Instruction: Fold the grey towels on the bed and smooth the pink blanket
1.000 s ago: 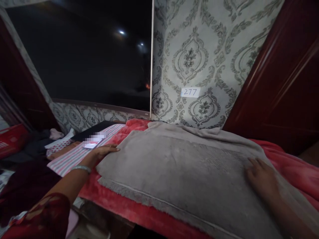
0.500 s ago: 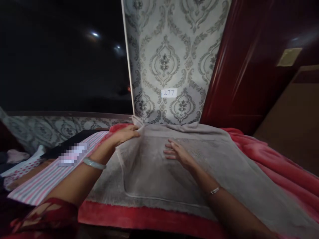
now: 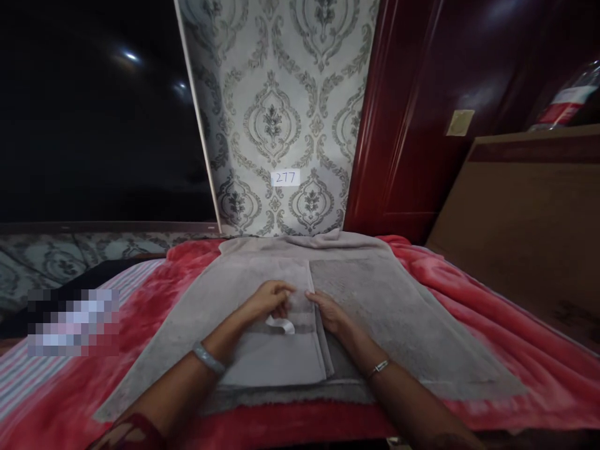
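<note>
A pale bangle (image 3: pixel 209 358) rings the left wrist, a thin bracelet (image 3: pixel 377 369) the right, dark red patterned sleeve (image 3: pixel 134 432).

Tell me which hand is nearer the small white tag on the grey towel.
Left. The left hand lies just above the white tag; the right hand rests further right, on the grey towel.

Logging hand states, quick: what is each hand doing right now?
Left hand: fingers curled, pinching the folded edge of the grey towel.
Right hand: on the same towel edge; grip cannot be told.

Matt grey terry towel (image 3: pixel 375 294) on plush red blanket (image 3: pixel 469 281)
</note>
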### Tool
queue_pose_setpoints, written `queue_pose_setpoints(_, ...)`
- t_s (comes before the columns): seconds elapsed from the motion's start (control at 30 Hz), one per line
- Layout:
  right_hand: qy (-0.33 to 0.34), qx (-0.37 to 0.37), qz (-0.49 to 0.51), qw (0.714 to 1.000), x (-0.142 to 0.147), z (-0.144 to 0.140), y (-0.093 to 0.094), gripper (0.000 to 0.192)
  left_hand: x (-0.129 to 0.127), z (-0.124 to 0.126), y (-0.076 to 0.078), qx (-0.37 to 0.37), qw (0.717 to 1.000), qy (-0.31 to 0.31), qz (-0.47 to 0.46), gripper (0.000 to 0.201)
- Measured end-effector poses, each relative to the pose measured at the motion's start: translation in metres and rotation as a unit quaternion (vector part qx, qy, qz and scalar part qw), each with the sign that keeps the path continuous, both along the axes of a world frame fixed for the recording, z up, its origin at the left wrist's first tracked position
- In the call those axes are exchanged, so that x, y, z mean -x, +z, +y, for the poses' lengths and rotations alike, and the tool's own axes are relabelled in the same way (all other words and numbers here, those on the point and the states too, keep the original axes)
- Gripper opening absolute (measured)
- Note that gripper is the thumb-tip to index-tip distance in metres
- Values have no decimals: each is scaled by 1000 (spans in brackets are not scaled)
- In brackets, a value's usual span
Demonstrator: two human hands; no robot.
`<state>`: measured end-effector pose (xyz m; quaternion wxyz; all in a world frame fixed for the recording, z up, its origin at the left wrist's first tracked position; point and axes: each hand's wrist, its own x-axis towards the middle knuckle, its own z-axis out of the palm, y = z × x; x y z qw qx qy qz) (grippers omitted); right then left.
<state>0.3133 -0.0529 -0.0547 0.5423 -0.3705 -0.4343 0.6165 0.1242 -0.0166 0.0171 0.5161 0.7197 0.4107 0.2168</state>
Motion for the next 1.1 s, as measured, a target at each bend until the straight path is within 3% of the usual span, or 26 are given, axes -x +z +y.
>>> queue_pose_setpoints(0.13,-93,26,-58,994,3,12,9,32,43,31,-2,-117,978,171,-26,40)
queue_pose_setpoints(0.3,-145,10,-88,985,-14,19,20,46,64,49,-23,-151,951,270,-24,45)
queue_pose_setpoints(0.57,-166,42,-132,976,-41,2,1,45,56,48,-59,-142,942,301,-49,54)
queue_pose_setpoints(0.8,-162,46,-127,978,-43,4,2,36,61,41,-63,-173,950,254,-57,51)
queue_pose_setpoints(0.93,-163,41,-127,978,-49,4,6,44,60,41,-64,-189,953,235,-41,55)
queue_pose_setpoints(1.1,-169,39,-142,975,-53,0,3,50,58,43,-68,-263,947,185,12,58)
